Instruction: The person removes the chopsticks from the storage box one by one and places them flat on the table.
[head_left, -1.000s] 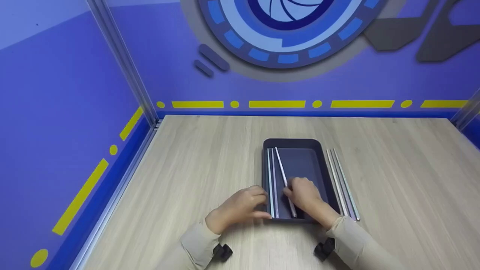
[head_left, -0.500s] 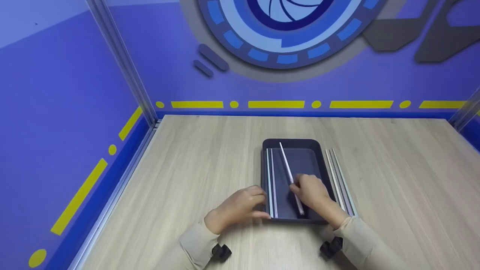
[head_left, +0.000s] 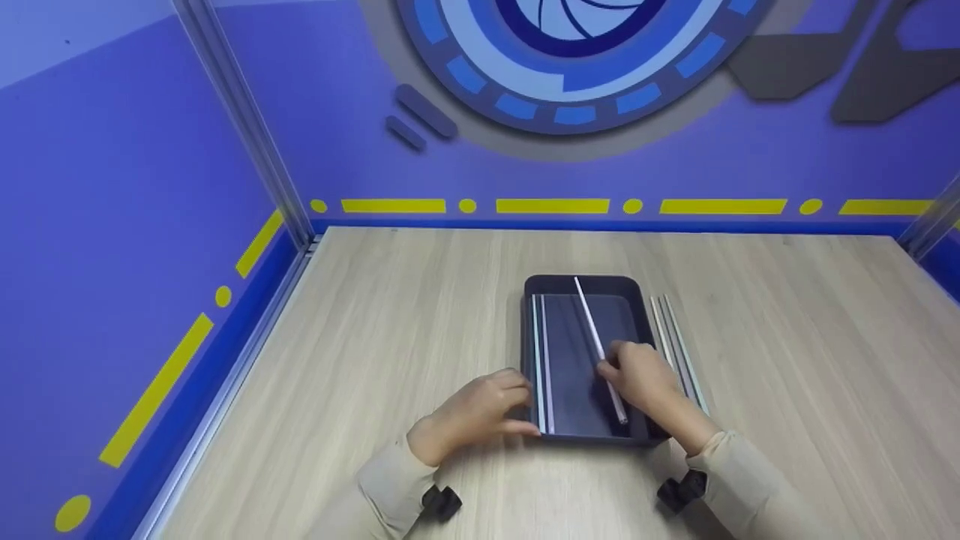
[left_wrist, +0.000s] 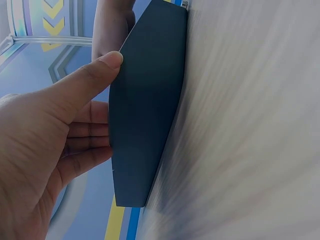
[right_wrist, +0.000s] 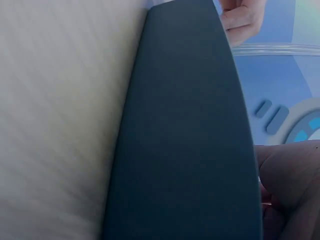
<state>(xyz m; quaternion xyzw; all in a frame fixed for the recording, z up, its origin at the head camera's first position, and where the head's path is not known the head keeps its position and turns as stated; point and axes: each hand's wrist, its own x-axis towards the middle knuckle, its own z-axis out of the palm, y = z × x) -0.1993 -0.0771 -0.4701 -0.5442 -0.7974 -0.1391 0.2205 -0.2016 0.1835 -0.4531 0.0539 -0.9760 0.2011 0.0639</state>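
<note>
Checking head view: right hand (head_left: 643, 376) pinches the pale stick (head_left: 591, 326) over the tray (head_left: 616, 286), fingers toward its near end; stick slants, far tip left by the far rim, near tip right. Can't tell if the near tip touches the floor. Risk: one-spot pinch, so stick could swivel and snag the rim, or roll if released early. Looks thin, straight, faintly pink. Teal stick (head_left: 538, 360) and lilac stick (head_left: 547, 352) lie side by side along tray's left wall. Loose sticks (head_left: 685, 352) on the table (head_left: 420, 315) right of tray, partly behind the hand, which could knock them

Left wrist: left hand (left_wrist: 55, 125) grips tray's near left corner; if it slackens, tray could slide

Right wrist: tray wall hides the stick and much of right hand, can't verify the pinch here
</note>
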